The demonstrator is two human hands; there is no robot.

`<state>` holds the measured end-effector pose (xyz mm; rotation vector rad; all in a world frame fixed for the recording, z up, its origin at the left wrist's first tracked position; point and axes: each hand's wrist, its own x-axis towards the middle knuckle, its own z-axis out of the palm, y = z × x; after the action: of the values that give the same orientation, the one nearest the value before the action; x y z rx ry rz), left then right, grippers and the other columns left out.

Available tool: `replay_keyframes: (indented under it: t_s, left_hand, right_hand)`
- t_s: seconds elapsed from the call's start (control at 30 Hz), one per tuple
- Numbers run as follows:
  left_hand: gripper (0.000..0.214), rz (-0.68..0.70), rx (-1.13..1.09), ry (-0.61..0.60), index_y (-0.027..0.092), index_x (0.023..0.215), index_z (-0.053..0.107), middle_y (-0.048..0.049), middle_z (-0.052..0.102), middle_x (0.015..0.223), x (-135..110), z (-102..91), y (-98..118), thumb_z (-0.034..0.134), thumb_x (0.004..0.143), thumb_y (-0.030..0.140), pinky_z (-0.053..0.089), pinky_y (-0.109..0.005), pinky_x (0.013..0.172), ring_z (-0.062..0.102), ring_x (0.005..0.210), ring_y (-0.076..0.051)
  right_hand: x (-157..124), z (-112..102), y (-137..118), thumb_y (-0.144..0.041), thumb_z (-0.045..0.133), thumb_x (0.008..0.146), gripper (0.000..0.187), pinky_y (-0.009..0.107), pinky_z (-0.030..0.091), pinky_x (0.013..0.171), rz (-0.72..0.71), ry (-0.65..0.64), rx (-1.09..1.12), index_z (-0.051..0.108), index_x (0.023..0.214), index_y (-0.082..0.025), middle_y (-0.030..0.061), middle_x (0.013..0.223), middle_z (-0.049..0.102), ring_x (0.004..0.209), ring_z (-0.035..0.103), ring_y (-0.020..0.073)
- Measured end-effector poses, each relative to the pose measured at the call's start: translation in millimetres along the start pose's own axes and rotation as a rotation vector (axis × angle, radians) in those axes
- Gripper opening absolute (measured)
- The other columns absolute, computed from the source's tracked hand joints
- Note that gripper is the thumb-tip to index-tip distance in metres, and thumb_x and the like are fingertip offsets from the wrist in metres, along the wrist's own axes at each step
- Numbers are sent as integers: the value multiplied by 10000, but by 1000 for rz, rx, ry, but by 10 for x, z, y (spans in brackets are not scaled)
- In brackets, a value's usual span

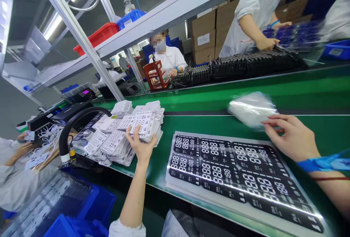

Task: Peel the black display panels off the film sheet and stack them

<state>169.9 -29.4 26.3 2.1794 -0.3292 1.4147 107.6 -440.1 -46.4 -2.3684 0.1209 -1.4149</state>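
The left grip is closed around a small stack of white panels, marked with digits and icons, atop a heap of the same; the right grip has its fingertips at the edge of a clear plastic film, blurred, and whether it pinches the film cannot be told. Further stacks crowd the green tabletop left of the left grip. Between the two grips, on the near side, lies a black sheet bearing digits. Beyond both grips, a masked co-worker appears beside rows of black parts
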Motion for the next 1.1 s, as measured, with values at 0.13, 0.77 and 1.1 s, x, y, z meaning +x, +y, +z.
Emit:
replay_keyframes:
  t_s: [0.13,0.77,1.1]
  left_hand:
    - [509,-48,90,-178,144,1134,532,-161,322,1276,56,276,-116,679,660,256,339,-476,1025,355,1237,-332]
    - [855,585,-403,-1294,76,1401,296,-189,179,1498,-138,453,1338,648,750,505,231,-484,1108,60,1401,-314]
    - [1165,391,-417,-1630,125,1434,257,-185,319,1433,-124,1089,1301,740,505,636,226,-497,1081,270,1327,-364]
  right_hand:
    - [-7,13,4,-332,453,791,247,250,536,513,-31,17,-2,626,735,-166,90,849,624,612,616,149]
    - [-77,-443,-137,-553,568,758,435,428,510,771,225,-453,178,607,976,-179,112,970,651,877,607,271]
    - [-17,-365,-99,-542,536,789,396,393,489,772,205,-823,178,653,942,-197,83,931,686,846,631,257]
